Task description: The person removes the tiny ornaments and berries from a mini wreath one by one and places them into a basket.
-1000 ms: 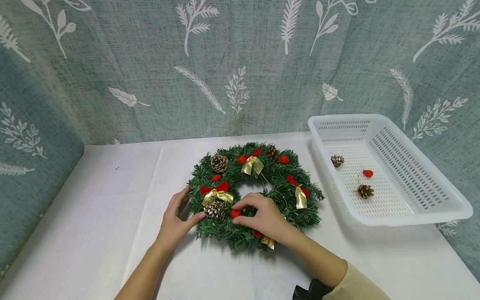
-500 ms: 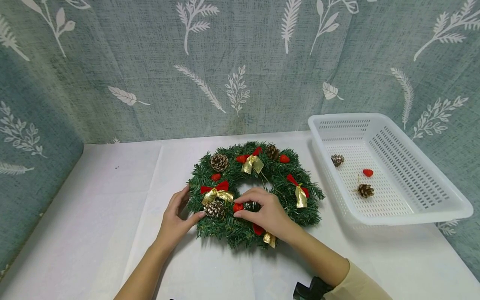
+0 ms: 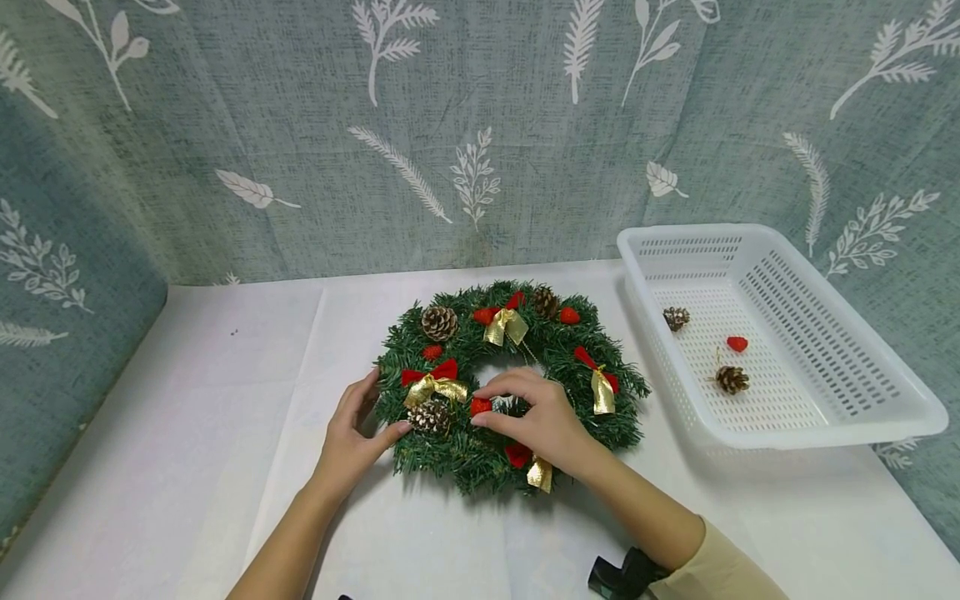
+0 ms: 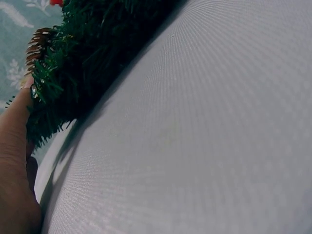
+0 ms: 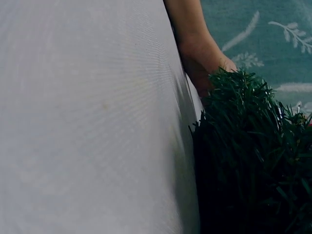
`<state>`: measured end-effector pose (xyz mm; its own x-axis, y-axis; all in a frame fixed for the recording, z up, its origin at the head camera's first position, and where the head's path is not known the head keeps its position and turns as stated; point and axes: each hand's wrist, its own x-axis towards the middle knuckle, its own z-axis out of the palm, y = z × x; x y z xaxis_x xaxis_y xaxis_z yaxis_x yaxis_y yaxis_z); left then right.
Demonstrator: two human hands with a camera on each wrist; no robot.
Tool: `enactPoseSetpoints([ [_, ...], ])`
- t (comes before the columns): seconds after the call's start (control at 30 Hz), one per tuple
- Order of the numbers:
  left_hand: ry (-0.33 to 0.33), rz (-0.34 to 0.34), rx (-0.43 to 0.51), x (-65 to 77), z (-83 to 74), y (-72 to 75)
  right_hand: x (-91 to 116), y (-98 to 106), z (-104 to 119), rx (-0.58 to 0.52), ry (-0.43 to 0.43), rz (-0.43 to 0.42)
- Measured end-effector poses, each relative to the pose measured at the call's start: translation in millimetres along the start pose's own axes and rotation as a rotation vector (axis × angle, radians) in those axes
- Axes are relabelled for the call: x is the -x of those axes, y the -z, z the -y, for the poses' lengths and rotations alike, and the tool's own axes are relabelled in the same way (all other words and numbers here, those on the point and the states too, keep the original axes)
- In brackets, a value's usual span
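Note:
A green Christmas wreath (image 3: 465,467) lies on the white-covered table. My left hand (image 3: 347,446) grips its left edge, thumb on top beside a frosted pinecone (image 3: 430,417), fingers round the outer side. Thumb and fingertips of my right hand (image 3: 546,423) pinch a small red berry ornament (image 3: 481,406) at the inner rim of the wreath. A red and gold bow (image 3: 437,387) sits just above the frosted pinecone. Another bow (image 3: 538,473) hangs below the right hand. In the right wrist view, wreath needles (image 5: 248,156) hide the berry; the left hand (image 5: 200,58) shows behind.
A white plastic basket (image 3: 832,437) stands at the right, holding a red berry (image 3: 737,343) and two pinecones (image 3: 731,380). More bows, pinecones and berries decorate the wreath's far side. A patterned curtain (image 3: 300,233) closes off the back.
My right hand has shifted slightly away from me and to the right with the berry ornament, baring more of the front bow. The left hand holds its place.

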<state>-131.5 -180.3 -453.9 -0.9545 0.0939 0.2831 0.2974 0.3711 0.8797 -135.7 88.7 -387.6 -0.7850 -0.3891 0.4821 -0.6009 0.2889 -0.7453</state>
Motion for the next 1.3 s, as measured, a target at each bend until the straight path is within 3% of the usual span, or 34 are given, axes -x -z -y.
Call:
enactPoseSetpoints([
  [0.23, -0.001, 0.0, -0.003, -0.3, 1.4, -0.3, -2, 6, 1, -0.032, 0.018, -0.004],
  [0.4, 0.005, -0.001, -0.006, -0.6, 1.7, -0.8, -2, 14, 4, -0.07, -0.026, -0.012],
  [0.77, -0.01, -0.005, 0.004, -0.6, 1.0, -1.4, -7, 32, 7, -0.06, -0.002, -0.092],
  [1.3, -0.013, -0.011, 0.009, -1.4, 1.6, -1.5, -11, 64, 10, -0.094, -0.095, -0.2],
])
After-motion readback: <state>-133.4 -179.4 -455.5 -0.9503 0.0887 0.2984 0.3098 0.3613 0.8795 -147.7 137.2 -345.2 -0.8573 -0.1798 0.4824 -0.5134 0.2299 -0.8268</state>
